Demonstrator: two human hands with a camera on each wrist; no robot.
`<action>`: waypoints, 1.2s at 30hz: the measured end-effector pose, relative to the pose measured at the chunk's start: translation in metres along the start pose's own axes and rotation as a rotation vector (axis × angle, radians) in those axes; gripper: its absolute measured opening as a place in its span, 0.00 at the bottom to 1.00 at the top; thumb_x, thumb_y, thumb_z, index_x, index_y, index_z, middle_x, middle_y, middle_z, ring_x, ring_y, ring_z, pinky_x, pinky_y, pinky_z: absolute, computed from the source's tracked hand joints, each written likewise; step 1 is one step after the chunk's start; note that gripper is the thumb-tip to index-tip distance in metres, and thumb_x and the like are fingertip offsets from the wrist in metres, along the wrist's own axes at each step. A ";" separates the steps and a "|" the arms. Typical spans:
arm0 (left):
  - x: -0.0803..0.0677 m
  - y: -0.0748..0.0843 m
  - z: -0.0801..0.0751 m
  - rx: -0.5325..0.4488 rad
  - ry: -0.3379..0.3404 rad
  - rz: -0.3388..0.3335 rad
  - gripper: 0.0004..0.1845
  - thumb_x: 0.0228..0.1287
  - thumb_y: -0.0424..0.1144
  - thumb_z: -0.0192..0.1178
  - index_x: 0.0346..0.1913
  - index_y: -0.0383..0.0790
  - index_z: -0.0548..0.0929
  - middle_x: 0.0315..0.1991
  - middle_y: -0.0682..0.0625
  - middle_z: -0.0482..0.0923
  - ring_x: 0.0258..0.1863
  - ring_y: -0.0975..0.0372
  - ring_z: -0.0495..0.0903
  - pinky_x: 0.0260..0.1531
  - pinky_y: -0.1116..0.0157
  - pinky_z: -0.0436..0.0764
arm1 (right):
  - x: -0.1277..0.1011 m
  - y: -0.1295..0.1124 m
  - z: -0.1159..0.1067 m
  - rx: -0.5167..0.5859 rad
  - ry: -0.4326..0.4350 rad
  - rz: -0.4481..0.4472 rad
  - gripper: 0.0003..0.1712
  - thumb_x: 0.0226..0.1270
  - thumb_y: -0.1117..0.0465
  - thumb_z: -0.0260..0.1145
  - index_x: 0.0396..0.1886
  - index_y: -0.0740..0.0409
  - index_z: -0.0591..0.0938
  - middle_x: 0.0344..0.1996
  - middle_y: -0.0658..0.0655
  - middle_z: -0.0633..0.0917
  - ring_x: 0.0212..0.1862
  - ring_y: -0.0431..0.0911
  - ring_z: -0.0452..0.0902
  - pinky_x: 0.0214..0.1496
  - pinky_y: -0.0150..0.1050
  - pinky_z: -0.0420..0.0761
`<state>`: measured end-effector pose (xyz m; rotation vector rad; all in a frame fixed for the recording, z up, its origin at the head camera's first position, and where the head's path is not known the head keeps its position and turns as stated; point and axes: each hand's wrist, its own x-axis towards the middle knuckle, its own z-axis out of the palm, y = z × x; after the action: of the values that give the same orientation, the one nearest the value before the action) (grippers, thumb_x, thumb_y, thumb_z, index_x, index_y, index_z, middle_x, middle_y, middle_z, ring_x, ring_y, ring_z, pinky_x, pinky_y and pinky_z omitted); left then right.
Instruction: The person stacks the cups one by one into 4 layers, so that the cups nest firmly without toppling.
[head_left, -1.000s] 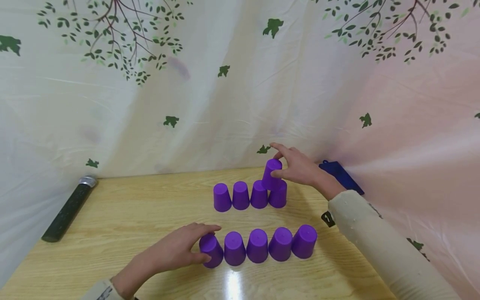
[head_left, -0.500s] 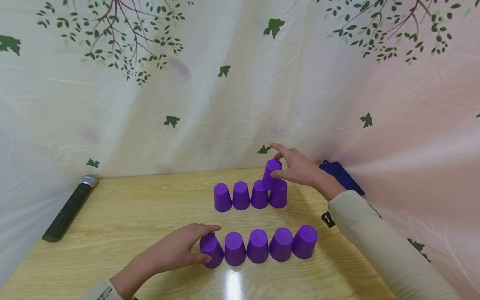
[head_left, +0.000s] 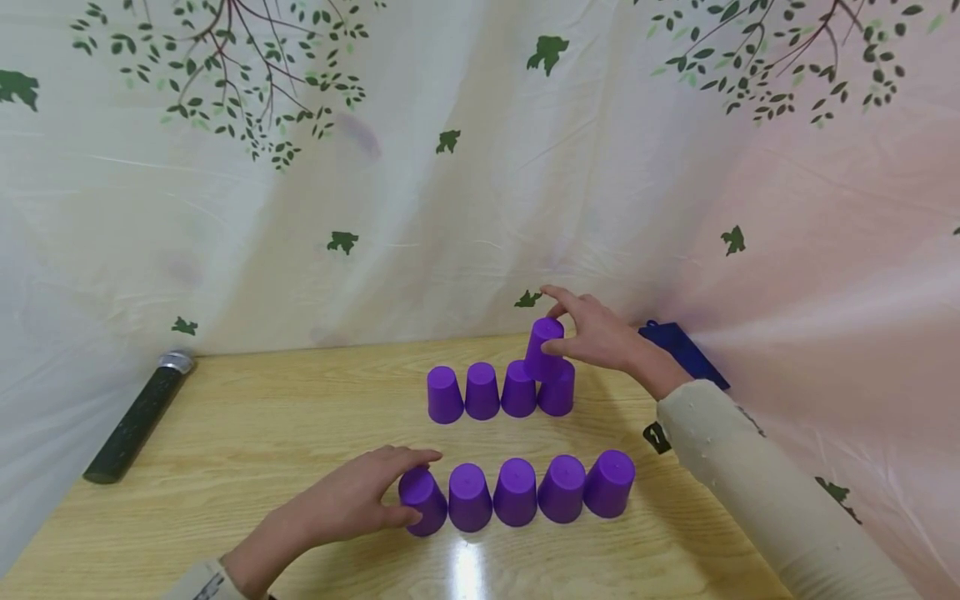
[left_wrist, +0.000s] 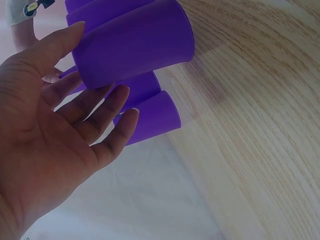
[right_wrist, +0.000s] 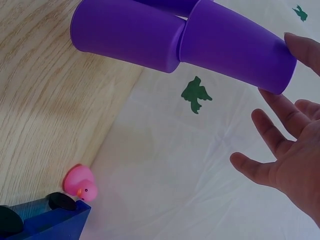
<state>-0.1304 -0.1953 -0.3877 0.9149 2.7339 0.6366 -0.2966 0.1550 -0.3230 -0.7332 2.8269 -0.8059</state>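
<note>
Purple cup [head_left: 543, 348] unmoved under right hand's [head_left: 600, 337] fingertip pinch; left hand [head_left: 352, 500] likewise, fingers straight.

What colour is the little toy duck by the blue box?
The small rubber toy duck is pink with an orange beak, seen best in the right wrist view.

The small plastic cups [head_left: 516, 491] just beside the left hand [head_left: 352, 500] are all bright purple, and so is the purple top cup [head_left: 543, 348] at the right hand's [head_left: 600, 335] fingertips. The wooden table [head_left: 262, 433] under both hands is pale yellow with thin brown wavy lines. The cloth curtain [head_left: 465, 183] behind the hands is white, pinkish on the right, with green leaves and dark brown branches printed on it. Far from the left hand lies a black stick with a silver end [head_left: 138, 417]. Behind the right hand are a dark blue box [head_left: 681, 353] and a little pink toy duck [right_wrist: 80, 183] with an orange beak. The right arm's sleeve [head_left: 772, 492] is cream.
</note>
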 end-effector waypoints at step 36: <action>0.003 0.001 0.006 0.073 0.036 0.002 0.38 0.58 0.46 0.72 0.72 0.46 0.71 0.52 0.55 0.83 0.53 0.59 0.81 0.54 0.56 0.82 | 0.001 0.005 0.000 0.005 0.008 -0.024 0.52 0.64 0.48 0.70 0.81 0.48 0.53 0.62 0.59 0.79 0.71 0.60 0.63 0.68 0.62 0.71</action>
<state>-0.1311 -0.1907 -0.3924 0.9307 2.8055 0.5621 -0.2991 0.1583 -0.3254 -0.7663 2.8274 -0.8213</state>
